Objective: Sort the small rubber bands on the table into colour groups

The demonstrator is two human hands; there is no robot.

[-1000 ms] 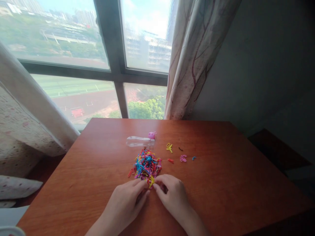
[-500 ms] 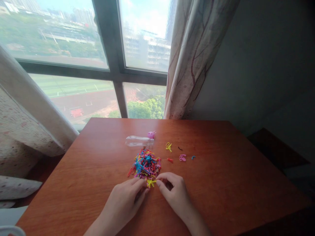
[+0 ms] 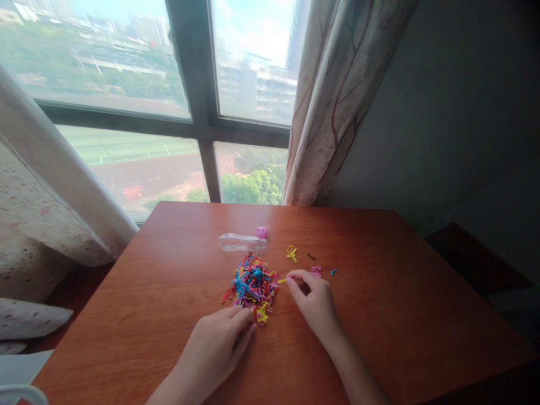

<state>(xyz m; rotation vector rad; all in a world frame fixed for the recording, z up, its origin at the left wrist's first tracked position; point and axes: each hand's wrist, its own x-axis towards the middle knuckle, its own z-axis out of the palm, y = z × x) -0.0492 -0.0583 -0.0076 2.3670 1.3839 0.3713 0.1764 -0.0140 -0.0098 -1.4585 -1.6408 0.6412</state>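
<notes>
A heap of small, colourful rubber bands lies on the brown table in front of me. My left hand rests at the near edge of the heap, its fingertips closed on a little bunch with yellow bands poking out to the right. Between thumb and forefinger, my right hand pinches a yellow rubber band just right of the heap. Pink bands lie partly hidden behind the right hand.
Behind the heap a clear bottle with a pink cap lies on its side. Farther right are a few yellow bands, a black one and a blue one. Window and curtains stand beyond the table.
My right hand has moved away from the left, up and to the right, with a yellow rubber band. It now covers the spot where red bands lay. The left hand has hardly moved.
</notes>
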